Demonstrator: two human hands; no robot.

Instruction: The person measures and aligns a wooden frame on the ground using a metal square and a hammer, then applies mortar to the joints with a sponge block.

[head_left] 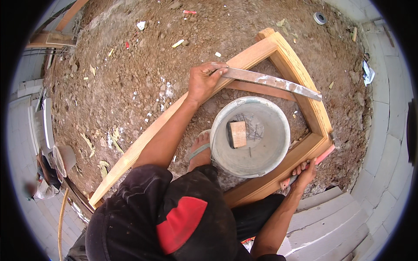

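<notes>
My left hand (203,81) pinches one end of a flat, grey-brown bar (274,81) smeared with white. The bar slants across a corner of a wooden frame (322,78), its far end lying over the frame's right member. Beside the frame's near right corner, my right hand (303,176) is closed around a long thing with a pinkish-red end (325,155); its kind is unclear because my fingers cover part of it. A grey bucket (272,148) stands inside the frame, with several nails (256,130) and a small wooden block (238,134) in it.
My sandalled foot (200,152) is next to the bucket. Pale blocks (326,217) lie at the lower right beside a block wall (376,117). A roll (319,18) sits on the rough soil (117,74) at the far right. Another bucket (65,158) lies tipped at left.
</notes>
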